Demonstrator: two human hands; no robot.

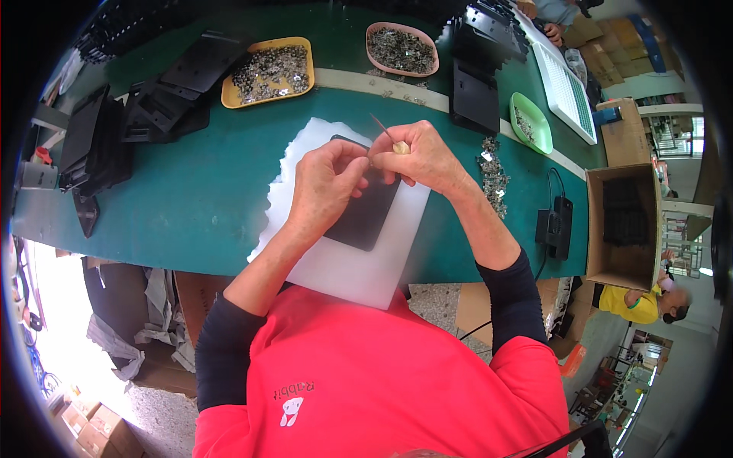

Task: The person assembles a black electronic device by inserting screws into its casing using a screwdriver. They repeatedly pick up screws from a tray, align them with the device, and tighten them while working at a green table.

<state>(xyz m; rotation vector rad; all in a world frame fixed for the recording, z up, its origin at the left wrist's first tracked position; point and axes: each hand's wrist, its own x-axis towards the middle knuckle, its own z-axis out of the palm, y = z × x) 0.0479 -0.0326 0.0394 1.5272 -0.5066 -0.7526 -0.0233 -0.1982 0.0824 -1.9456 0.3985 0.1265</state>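
A flat black panel (356, 220) lies on a white foam sheet (347, 273) with ragged left edges. Above the panel's upper part, my left hand (321, 183) is closed, thumb and fingers pinched together. Whatever it holds is too small or hidden to name. My right hand (431, 159) grips a thin, pointed rod (379, 126) that sticks out up and to the left. A pale yellow piece (402, 147) shows at this hand's fingers; its kind is unclear. The fingertips of both hands almost meet.
Small metal parts fill a yellow tray (311, 57), a pink tray (437, 57) and a green tray (544, 126); more parts (493, 179) lie loose on the right. Black panels (164, 107) are stacked left, others (473, 95) at the back right. A power adapter (561, 227) sits near an open carton (599, 263).
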